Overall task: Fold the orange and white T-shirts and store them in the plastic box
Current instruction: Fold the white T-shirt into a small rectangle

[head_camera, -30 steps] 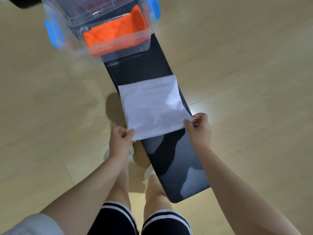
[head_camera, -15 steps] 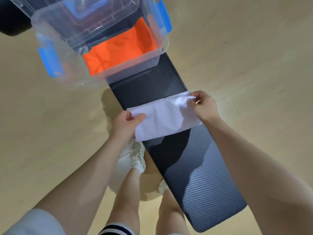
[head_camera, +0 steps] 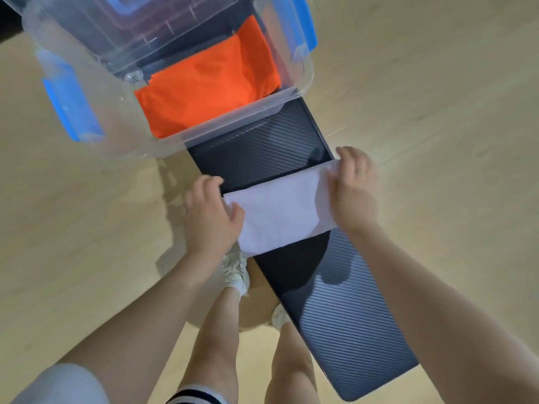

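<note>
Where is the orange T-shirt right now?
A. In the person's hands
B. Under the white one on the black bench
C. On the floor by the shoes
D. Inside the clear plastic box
D: the orange T-shirt lies folded inside the clear plastic box, while both hands, left and right, hold only the white T-shirt on the black bench.

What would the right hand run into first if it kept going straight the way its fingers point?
Probably the clear plastic box holding the orange T-shirt. The right hand, at the white T-shirt's end, points up the black bench, bare until the box wall. Height is unclear.
</note>
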`<state>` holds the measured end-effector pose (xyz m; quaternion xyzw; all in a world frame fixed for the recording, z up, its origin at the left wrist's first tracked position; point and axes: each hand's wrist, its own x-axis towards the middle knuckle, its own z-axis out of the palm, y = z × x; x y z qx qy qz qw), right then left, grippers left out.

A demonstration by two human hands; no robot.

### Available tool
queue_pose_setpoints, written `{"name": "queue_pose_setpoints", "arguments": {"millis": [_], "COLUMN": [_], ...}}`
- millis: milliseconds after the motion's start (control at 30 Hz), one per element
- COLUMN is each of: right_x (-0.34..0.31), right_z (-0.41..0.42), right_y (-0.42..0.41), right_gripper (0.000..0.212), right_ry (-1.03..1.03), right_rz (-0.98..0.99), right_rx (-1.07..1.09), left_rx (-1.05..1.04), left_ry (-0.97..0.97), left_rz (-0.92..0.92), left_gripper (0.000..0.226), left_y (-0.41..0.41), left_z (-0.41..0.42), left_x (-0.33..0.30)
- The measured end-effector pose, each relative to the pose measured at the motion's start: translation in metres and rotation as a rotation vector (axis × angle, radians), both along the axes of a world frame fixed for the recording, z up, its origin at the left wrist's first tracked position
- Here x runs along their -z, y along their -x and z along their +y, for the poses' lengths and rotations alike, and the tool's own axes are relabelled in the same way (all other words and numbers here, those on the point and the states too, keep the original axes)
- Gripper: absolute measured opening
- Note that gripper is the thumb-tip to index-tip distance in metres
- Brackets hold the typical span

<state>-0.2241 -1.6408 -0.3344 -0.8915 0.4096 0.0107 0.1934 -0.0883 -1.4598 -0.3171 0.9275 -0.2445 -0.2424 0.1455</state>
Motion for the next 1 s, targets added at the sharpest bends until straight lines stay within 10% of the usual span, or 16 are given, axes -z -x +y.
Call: {"name": "queue_pose_setpoints", "arguments": {"millis": [133, 267, 600, 1000], "right_x": [0.011, 0.033, 0.007, -0.013], "right_z": [0.063, 0.058, 0.006, 0.018], "right_y": [0.005, 0.013, 0.026, 0.018], "right_gripper": [0.051, 0.057, 0.060, 0.042], "right_ry": [0.015, 0.072, -0.150, -0.547], "right_rz": [-0.014, 0.237, 0.363, 0.145], "right_rx": [-0.422, -0.534, 0.055, 0.575], "left_rx": [0.560, 0.679, 0.659, -0.703], "left_ry": [0.059, -0.069, -0.130, 0.007], "left_rz": [-0.096, -0.158, -0.149, 0.738], "left_gripper": [0.055, 0.063, 0.072, 0.040], "left_y": [0.018, 0.018, 0.018, 0.030], "left_z": [-0.005, 0.002, -0.003, 0.010], "left_x": [0.021, 0.043, 0.040, 0.010]}}
